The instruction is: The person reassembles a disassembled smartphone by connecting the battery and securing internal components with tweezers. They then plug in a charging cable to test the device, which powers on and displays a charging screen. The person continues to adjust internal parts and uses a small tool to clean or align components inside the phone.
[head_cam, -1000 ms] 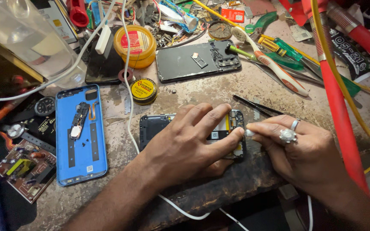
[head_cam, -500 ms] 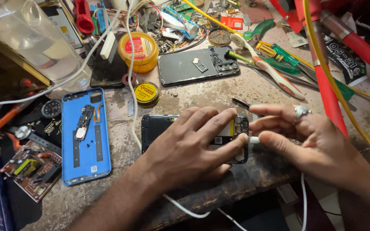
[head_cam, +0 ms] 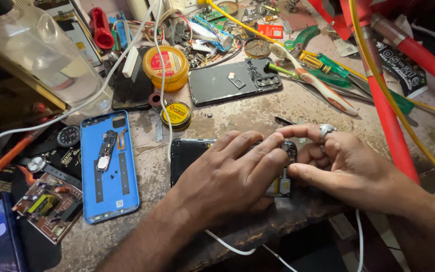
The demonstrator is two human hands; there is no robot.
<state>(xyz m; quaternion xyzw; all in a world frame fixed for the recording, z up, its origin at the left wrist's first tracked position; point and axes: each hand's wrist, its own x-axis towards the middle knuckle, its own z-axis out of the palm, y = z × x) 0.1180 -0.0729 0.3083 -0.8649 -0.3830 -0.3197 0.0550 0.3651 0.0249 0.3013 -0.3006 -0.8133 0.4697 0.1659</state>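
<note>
Blue rear cover (head_cam: 109, 168) lying at left on the workbench (head_cam: 328, 113); at centre, opened phone (head_cam: 187, 156) pressed flat beneath the spread fingers of the left hand (head_cam: 227, 176); right hand (head_cam: 346, 163), ring-bearing, pinching at the phone's upper right corner

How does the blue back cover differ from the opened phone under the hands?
The blue back cover lies untouched at the left; the opened phone is black and pinned under the left hand, with the right hand at its end. The cover stands lengthwise, the phone crosswise. Both lie flat, insides up.
</note>
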